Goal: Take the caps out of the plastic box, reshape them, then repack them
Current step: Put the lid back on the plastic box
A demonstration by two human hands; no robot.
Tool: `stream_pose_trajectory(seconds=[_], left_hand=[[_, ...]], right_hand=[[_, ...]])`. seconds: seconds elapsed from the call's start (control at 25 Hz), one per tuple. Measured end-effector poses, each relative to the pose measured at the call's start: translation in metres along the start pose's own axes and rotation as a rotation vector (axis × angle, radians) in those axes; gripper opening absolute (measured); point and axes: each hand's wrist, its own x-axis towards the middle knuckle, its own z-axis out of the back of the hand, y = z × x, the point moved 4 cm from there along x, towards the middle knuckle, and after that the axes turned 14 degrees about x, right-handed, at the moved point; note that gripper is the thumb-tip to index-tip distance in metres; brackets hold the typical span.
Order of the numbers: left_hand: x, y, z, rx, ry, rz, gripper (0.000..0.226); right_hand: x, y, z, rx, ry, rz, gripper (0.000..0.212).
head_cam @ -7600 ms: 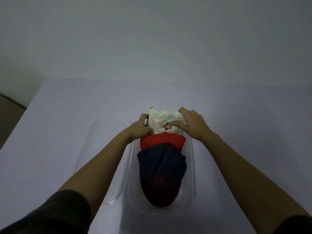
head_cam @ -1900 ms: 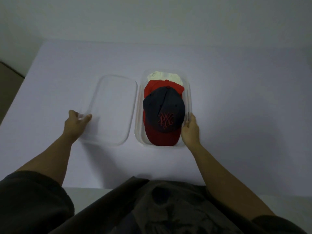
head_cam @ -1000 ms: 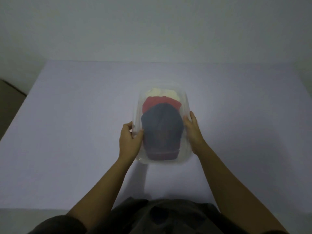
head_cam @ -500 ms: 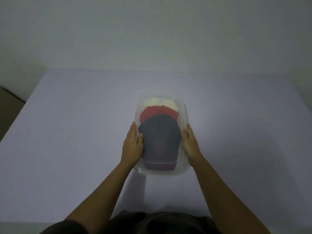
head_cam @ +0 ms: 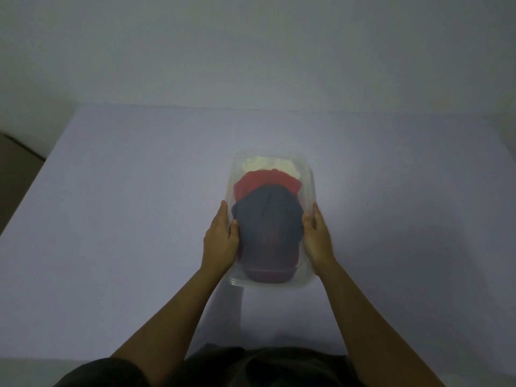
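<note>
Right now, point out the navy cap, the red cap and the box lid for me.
navy cap (head_cam: 268, 219): head view, on its crown, seen through the lid.
red cap (head_cam: 262, 178): head view, on the exposed crown behind the navy one.
box lid (head_cam: 308, 180): head view, on its clear right edge.

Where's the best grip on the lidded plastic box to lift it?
Take the plastic box by its two long side walls, coming in from left and right, as the left hand and right hand sit now. It is long and narrow; probably hold below the lid rim so the lid stays put.
</note>
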Motion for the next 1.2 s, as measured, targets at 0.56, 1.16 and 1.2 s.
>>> stream_pose_trajectory(seconds=[0.56, 1.16, 1.2], left_hand=[[-0.001, 0.006, -0.009, 0.132, -0.029, 0.001, 0.055], [0.009, 0.002, 0.014, -0.039, 0.059, 0.052, 0.061], [0.016, 0.002, 0.020, -0.043, 0.067, 0.031, 0.062]], right_hand=[[0.005, -0.012, 0.001, -0.194, -0.136, 0.080, 0.049], [-0.012, 0.006, 0.010, -0.013, -0.117, 0.086, 0.049], [-0.011, 0.011, 0.014, 0.042, -0.101, 0.093, 0.050]])
